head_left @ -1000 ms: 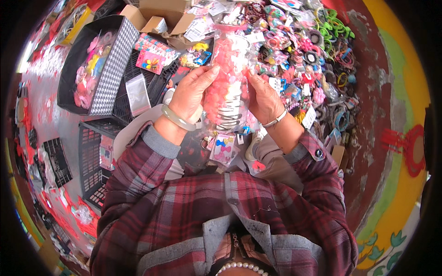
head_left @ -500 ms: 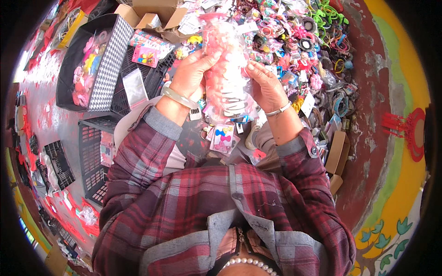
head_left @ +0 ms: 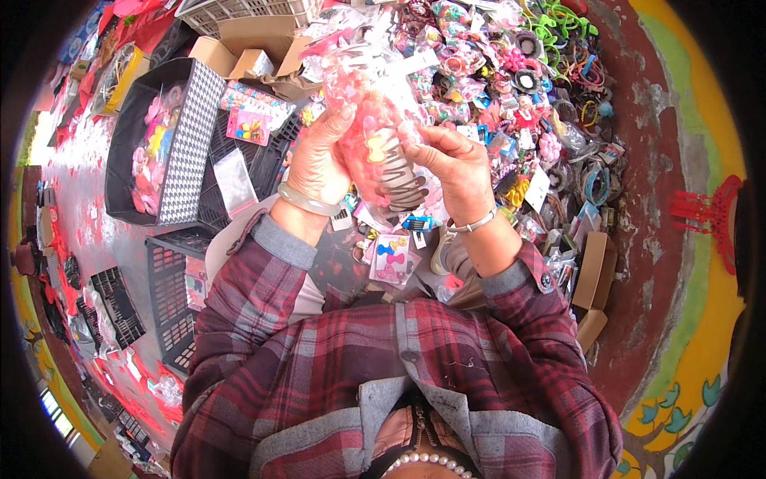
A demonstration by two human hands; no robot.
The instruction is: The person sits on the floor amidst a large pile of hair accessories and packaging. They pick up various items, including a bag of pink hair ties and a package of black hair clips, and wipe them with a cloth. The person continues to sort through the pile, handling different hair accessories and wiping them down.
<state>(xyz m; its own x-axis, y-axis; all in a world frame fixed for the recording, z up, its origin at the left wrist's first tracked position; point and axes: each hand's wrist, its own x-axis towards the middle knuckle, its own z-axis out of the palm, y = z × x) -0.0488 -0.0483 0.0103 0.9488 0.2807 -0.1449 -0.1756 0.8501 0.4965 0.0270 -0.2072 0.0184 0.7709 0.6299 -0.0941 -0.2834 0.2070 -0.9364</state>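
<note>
A clear plastic bag [head_left: 373,164] full of pink and red pieces hangs in front of me, with a yellow bow shape and a row of dark wavy strips showing through its lower part. My left hand [head_left: 321,156] is closed around its left side, thumb on the front. The thumb and fingers of my right hand [head_left: 456,169] pinch its right edge. Below the bag lie a card with blue and pink bows [head_left: 391,257] and a small blue packet [head_left: 417,223]. Glare washes out the top of the bag.
A big heap of hair accessories [head_left: 527,104] spreads ahead and right. On the left stand a black houndstooth box [head_left: 187,152] holding bagged colourful pieces, a black plastic crate [head_left: 169,299] and an opened cardboard box [head_left: 267,40]. A brown carton [head_left: 594,271] sits at right.
The bag has tilted and its lower part turned, so the yellow shape and dark strips show more plainly. My right hand has moved inward and lower along its edge.
</note>
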